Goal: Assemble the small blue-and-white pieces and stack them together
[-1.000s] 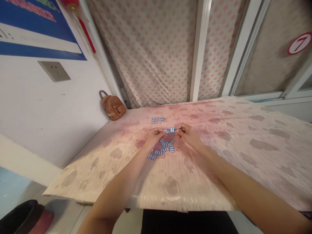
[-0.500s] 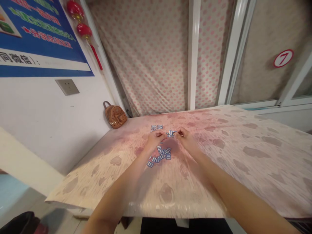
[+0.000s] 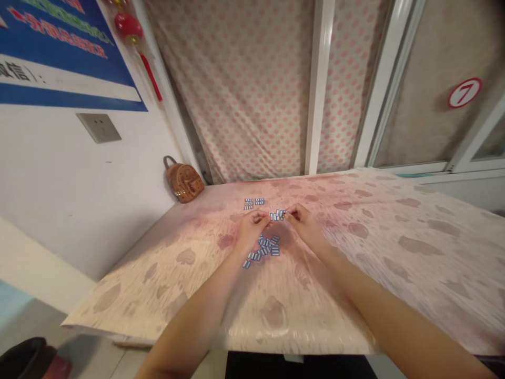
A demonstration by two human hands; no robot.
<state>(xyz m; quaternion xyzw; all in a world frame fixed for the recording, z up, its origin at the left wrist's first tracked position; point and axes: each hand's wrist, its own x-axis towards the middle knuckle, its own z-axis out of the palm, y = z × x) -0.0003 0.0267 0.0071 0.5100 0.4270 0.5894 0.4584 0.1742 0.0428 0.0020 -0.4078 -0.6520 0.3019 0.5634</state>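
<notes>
Over the middle of the table, my left hand [image 3: 253,225] and my right hand [image 3: 303,220] face each other with bent, closed fingers. Between their fingertips is a short, uneven row of small blue-and-white rectangular tiles [image 3: 277,215], pinched at both ends. Whether the row touches the table I cannot tell. Closer to me, beside my left wrist, lies a loose pile of similar tiles [image 3: 265,246]. Beyond my left hand, more tiles [image 3: 248,203] lie in neat small groups. Markings on the tiles are too small to read.
A patterned cloth [image 3: 355,289] covers the table. A small brown backpack-shaped bag [image 3: 185,182] stands at its far left corner, against the wall. A dotted curtain [image 3: 244,100] hangs behind the far edge. Dark footwear [image 3: 27,358] is on the floor at lower left.
The view has shifted slightly. The tiles between my fingertips now form a flatter, slightly tilted row, with my hands still at both ends. The neat groups look unchanged.
</notes>
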